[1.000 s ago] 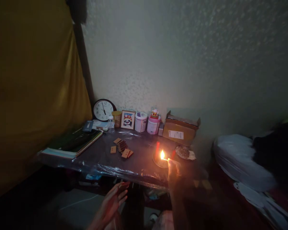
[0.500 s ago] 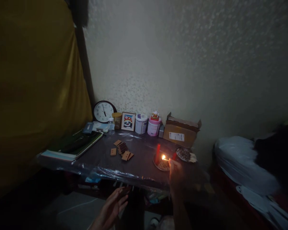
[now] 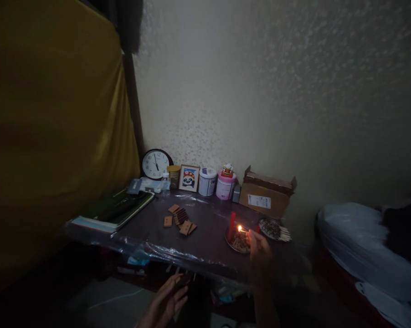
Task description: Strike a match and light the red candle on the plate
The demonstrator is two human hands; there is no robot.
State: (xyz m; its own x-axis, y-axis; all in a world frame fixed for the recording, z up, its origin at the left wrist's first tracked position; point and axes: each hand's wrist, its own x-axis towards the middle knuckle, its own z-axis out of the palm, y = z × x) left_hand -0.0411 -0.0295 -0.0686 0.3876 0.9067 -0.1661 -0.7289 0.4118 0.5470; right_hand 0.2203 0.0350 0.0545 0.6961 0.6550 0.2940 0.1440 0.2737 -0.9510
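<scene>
My right hand (image 3: 260,249) pinches a burning match (image 3: 244,230), its flame at the left end. The flame is just right of a tall red candle (image 3: 232,226), apart from it. The candle stands upright on a round plate (image 3: 227,242) with small brown bits. Partly behind my fingers, another red piece shows at the plate's right side. Lower down, in front of the table edge, my left hand (image 3: 167,298) holds a small dark matchbox (image 3: 184,279) between thumb and fingers; its details are lost in the dim light.
Several small matchboxes (image 3: 184,228) lie mid-table. To the right is a dish (image 3: 269,228) of dark bits with several matchsticks (image 3: 285,234). Along the wall are a clock (image 3: 156,164), a panda picture (image 3: 189,178), tins (image 3: 207,182) and a cardboard box (image 3: 265,196). Green books (image 3: 123,209) lie left.
The whole view has shifted, so the table sits slightly lower and further right. The match is still burning in my right hand, close beside the candle. My left hand keeps its hold.
</scene>
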